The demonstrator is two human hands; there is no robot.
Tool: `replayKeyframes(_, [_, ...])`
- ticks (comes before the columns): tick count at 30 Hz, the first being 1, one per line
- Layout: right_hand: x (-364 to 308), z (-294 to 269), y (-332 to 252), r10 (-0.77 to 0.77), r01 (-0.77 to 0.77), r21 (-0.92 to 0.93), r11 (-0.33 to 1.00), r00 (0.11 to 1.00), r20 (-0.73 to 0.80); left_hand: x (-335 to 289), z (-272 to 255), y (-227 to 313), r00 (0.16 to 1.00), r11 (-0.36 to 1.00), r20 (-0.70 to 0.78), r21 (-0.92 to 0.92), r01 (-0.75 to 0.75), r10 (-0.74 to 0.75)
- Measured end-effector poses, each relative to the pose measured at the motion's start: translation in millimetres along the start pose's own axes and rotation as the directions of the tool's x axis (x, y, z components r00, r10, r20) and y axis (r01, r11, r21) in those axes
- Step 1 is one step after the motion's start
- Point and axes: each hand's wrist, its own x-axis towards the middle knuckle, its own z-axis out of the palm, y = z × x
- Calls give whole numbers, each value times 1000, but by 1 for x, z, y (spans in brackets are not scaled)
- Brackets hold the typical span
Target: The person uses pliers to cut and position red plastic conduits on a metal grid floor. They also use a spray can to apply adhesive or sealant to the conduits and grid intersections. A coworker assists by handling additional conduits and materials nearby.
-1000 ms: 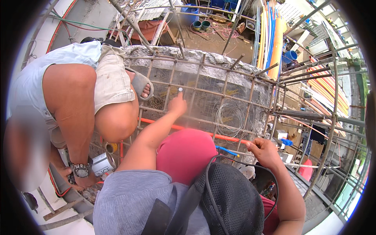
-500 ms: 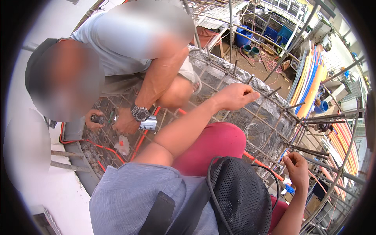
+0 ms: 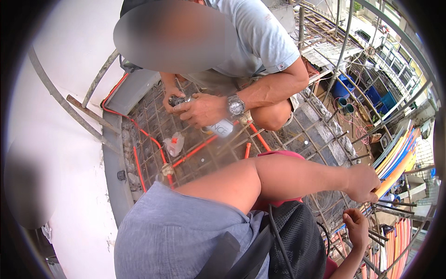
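Note:
My left arm stretches across to the right, and my left hand (image 3: 364, 184) is closed near the rebar ends (image 3: 395, 204) at the grid's right edge. Whatever its fingers hold, if anything, is hidden. Just below it, my right hand (image 3: 357, 227) is raised with its fingers curled in; I cannot make out anything in them. A loose coil of thin wire (image 3: 320, 203) lies on the rebar grid (image 3: 297, 135), partly behind my left forearm.
A co-worker (image 3: 260, 46) crouches opposite, both hands on a small dark object (image 3: 176, 100). By those hands is a white can (image 3: 222, 129). Orange conduit (image 3: 195, 151) and a plastic bag (image 3: 173, 144) lie on the grid. Scaffold poles (image 3: 341, 49) border the drop at right.
My left hand has moved right and nearer, from over the grid to its right edge, close to my right hand. The view has shifted left. The co-worker's hands have come together.

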Motion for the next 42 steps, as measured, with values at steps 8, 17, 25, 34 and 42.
replayKeyframes(8, [3, -8, 3, -13, 14, 34, 999, 1000, -25, 20, 26, -28, 995, 996, 97, 93, -1, -8])
replayKeyframes(17, [9, -7, 22, 18, -17, 18, 1000, 1000, -24, 48, 48, -72, 935, 953, 337, 303, 7, -114])
replayKeyframes(25, [6, -8, 22, 74, -73, 55, 996, 997, -15, 64, 80, -106, 865, 919, 491, 380, -108, -102])
replayKeyframes(34, [-1, -10, 21, 77, -76, 57, 996, 997, -17, 77, 101, -124, 826, 929, 539, 367, -54, -165])
replayKeyframes(42, [2, -18, 28, -41, 46, 9, 999, 940, -340, 85, 103, -132, 820, 934, 543, 356, -32, -179])
